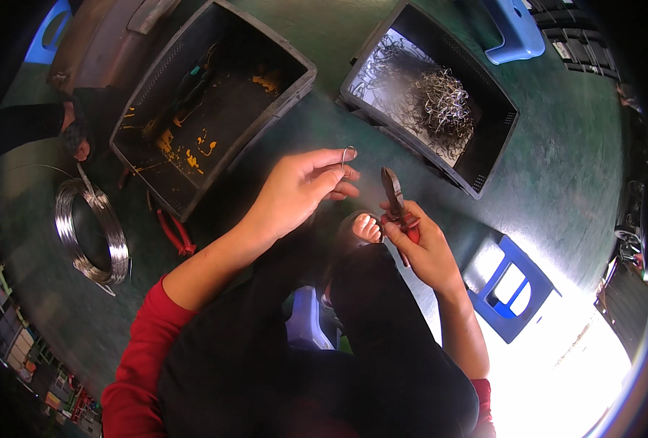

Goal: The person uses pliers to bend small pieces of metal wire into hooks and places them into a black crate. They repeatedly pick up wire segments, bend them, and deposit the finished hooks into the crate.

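Between the thumb and forefinger of my left hand (pixel 287 186) is a small bent wire hook (pixel 344 159), its curved end up. The other fingers of that hand are loosely curled. To its right, my right hand (pixel 430 252) grips cutting pliers (pixel 392 190) with red handles; their dark jaws point up and away from me. A short gap parts the jaws from the wire hook. Beyond my right hand, a heap of similar shiny bent wire pieces (pixel 444 106) lies in a black crate (pixel 498 131).
Another black crate (pixel 265 120), stained orange inside, stands at the far left. Beside it are a coil of silver wire (pixel 66 223), a red-handled tool (pixel 180 235) and another person's foot (pixel 78 139). Blue stools (pixel 514 36) (pixel 510 325) stand on the right. My toes (pixel 368 228) show below the pliers.
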Motion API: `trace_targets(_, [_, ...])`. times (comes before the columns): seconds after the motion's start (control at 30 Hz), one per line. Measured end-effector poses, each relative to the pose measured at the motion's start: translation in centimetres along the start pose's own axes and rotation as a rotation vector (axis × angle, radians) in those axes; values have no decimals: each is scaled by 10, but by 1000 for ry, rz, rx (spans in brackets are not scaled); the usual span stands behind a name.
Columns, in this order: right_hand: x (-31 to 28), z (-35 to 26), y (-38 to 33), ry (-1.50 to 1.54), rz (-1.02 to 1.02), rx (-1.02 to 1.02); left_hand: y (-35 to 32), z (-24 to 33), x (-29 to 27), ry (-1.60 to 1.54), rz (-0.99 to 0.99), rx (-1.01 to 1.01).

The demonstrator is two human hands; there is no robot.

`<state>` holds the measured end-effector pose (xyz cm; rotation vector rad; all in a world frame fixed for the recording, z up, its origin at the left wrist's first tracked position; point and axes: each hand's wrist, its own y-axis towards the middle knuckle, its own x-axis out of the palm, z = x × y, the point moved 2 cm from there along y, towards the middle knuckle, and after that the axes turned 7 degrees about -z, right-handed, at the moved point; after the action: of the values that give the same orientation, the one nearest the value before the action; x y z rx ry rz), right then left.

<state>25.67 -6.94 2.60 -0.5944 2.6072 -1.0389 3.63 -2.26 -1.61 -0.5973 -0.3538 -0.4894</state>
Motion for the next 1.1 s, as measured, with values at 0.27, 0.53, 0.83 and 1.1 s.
trace_targets(0.27, [1,15,0,-5,-33,27,54,37,14,168,-47,203])
trace_targets(0.53, [0,24,1,17,-38,34,86,55,-80,844,586,646])
trace_targets(0.83, [5,23,1,-56,-39,63,67,7,-250,1624,980,135])
trace_targets(1.1, [11,19,3,-100,-28,73,89,2,-260,1748,893,8])
